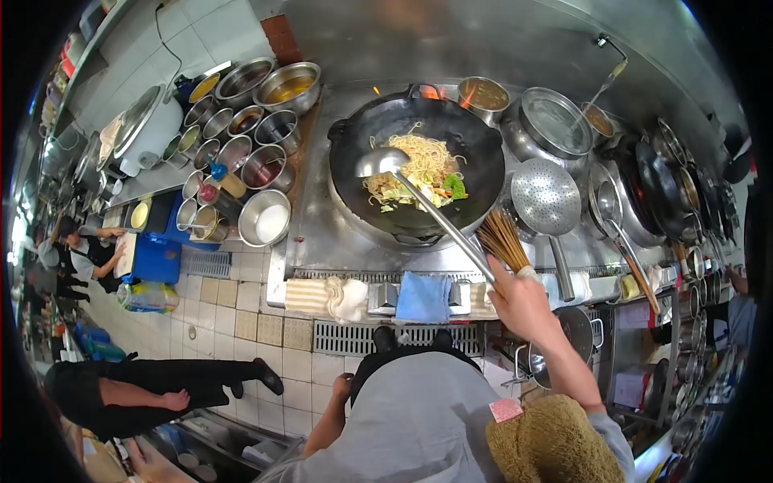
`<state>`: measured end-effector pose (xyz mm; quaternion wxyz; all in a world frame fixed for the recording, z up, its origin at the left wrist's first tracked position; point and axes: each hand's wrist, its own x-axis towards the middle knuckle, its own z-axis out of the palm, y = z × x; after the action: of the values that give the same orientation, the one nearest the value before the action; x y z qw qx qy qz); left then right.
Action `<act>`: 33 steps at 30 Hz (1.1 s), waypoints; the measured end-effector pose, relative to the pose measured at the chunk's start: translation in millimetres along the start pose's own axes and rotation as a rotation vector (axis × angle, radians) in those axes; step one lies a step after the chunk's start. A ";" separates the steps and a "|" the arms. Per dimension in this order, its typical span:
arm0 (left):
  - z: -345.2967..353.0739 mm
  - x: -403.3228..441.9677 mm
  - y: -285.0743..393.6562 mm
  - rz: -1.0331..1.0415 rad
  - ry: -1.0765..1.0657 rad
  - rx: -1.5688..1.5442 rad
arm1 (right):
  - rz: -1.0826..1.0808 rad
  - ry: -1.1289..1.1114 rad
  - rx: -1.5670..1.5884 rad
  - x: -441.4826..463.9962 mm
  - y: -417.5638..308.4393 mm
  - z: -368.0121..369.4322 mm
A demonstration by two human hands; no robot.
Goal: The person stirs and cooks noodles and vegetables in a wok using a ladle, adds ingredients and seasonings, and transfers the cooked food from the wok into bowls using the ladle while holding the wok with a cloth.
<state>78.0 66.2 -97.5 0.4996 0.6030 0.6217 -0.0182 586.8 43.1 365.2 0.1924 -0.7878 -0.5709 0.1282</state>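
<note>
Head view: noodles [427, 153] lie in wok [481, 173], partly covered by ladle [386, 163]. Handle's end hidden in right hand [523, 302]; brush [506, 241] partly behind that hand. Right arm stretched forward, grip closed round ladle. Left hand [344, 390] low by hip, small; open or closed, cannot tell.

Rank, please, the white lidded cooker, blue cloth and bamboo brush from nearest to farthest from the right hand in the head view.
1. Bamboo brush: just beyond the right hand.
2. Blue cloth: to the hand's left.
3. White lidded cooker: far left.
</note>
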 end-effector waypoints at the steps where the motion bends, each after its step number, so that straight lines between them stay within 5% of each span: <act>1: 2.3 4.2 -2.6 0.003 -0.013 0.026 | -0.042 0.053 -0.108 11.6 6.9 4.7; 8: 1.4 7.0 12.9 0.074 0.013 -0.022 | 0.072 0.038 -0.366 37.1 73.1 -4.6; 15: 10.6 -8.0 7.3 -0.118 0.010 0.038 | 0.155 0.132 0.528 91.1 82.7 67.3; 18: 3.1 -13.8 16.9 -0.155 0.008 0.092 | 0.341 -0.044 0.798 113.0 43.2 58.2; 21: 1.8 -8.1 9.2 -0.096 -0.012 0.156 | 0.292 -0.134 0.853 110.9 37.9 68.4; 25: -5.6 -5.4 24.4 -0.054 -0.016 0.072 | -0.214 0.132 0.280 76.5 96.1 89.1; 27: -3.9 3.0 18.8 -0.006 -0.013 -0.024 | -0.005 -0.027 -0.068 57.3 93.3 38.8; 30: 16.2 39.6 -28.4 0.068 0.017 -0.140 | 0.050 0.029 -0.471 39.3 92.3 1.1; 33: 24.3 46.5 -36.1 -0.001 0.025 -0.182 | 0.043 0.017 -0.274 7.4 72.3 -3.8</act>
<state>75.3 75.1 -160.6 0.5443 0.5549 0.6274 0.0456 652.2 29.7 336.2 0.0852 -0.8197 -0.5646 0.0464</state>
